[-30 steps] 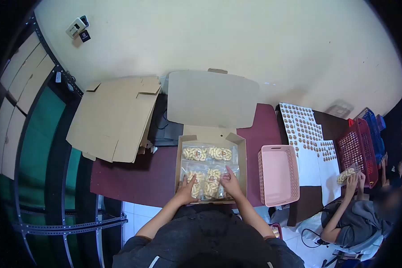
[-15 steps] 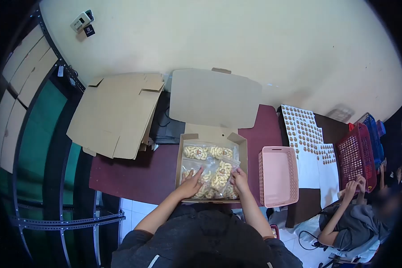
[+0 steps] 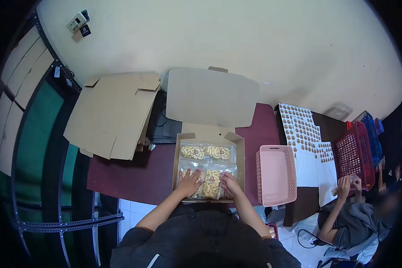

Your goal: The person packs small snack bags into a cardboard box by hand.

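An open cardboard box [image 3: 241,165] stands in front of me, its lid [image 3: 212,96] raised against the wall. Clear bags of pale curved snacks lie inside, two of them along the back, one at the back left [image 3: 192,152]. My left hand [image 3: 189,183] rests spread on the bags at the front left. At the front right, my right hand [image 3: 231,184] has its fingers closed on the right edge of a snack bag [image 3: 212,184], which lies over the front middle of the box.
Flattened cardboard [image 3: 109,116] is stacked at the left. A pink basket [image 3: 277,176] sits right of the box, near sticker sheets [image 3: 302,134]. Farther right are a red basket [image 3: 355,154] and a seated person [image 3: 350,223] with raised hands. Metal shelving [image 3: 67,223] stands far left.
The bag under my right hand has gone from tilted to lying flatter and straighter, a little to the left. My left hand has spread flatter. The view has shifted slightly.
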